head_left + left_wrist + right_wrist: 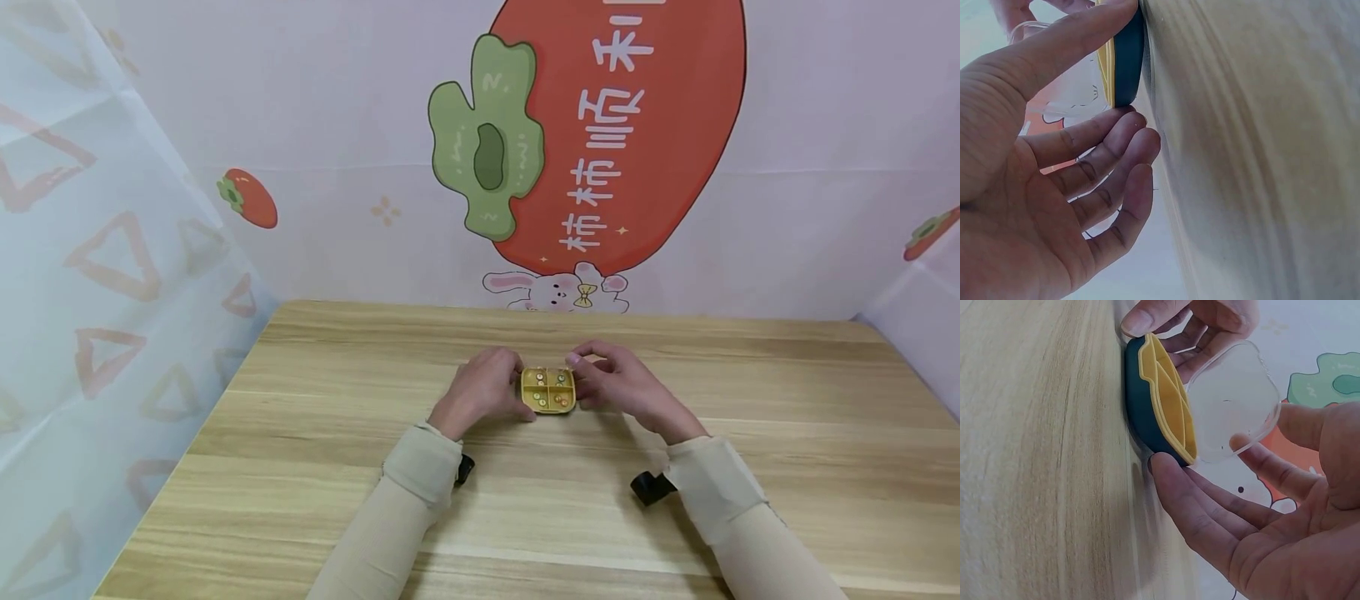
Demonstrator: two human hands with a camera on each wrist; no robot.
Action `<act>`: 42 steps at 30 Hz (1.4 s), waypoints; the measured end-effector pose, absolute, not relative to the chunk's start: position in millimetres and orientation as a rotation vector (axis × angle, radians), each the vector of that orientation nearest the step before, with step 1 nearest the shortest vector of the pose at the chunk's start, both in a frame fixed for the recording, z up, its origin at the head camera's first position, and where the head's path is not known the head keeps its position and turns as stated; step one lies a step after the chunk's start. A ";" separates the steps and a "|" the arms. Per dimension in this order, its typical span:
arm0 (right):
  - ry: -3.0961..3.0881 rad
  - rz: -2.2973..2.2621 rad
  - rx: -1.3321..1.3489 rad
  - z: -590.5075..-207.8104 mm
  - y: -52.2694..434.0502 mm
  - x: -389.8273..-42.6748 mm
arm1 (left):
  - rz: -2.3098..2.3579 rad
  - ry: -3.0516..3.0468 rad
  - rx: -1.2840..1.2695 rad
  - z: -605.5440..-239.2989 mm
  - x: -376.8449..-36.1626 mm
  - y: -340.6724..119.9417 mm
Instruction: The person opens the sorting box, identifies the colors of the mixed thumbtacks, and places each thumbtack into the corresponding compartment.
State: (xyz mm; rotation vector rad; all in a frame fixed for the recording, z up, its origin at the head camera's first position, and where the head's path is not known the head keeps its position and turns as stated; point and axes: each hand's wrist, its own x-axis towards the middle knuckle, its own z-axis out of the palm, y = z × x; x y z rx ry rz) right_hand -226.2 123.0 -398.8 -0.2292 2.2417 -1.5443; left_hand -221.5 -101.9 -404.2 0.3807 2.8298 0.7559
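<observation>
A small pill box [551, 411] lies on the table, its dark green shell [1138, 403] lined with yellow dividers that form several compartments. Small round pieces [537, 399] sit in the compartments; they are too small to identify. The clear lid [1229, 403] stands raised at the far side. My left hand [483, 385] holds the box at its left side between thumb and fingers [1125, 131]. At the right, my right hand [628, 385] pinches the lid's edge with thumb and a finger, while another fingertip touches the box's side.
The wooden table [300, 442] extends around both hands. Behind it hangs a white backdrop [337, 242] with a large persimmon print, and a patterned sheet [97, 250] covers the left side. Black wrist mounts [651, 488] hang close above the tabletop.
</observation>
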 end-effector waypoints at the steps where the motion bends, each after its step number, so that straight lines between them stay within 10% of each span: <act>1: 2.244 -1.543 -0.227 -398.9 123.2 -226.1 | 0.753 2.832 0.382 -404.4 -221.5 -101.8; 42: 2.479 -1.328 -0.471 -412.4 117.9 -225.7 | 0.960 2.648 0.372 -400.7 -222.9 -106.6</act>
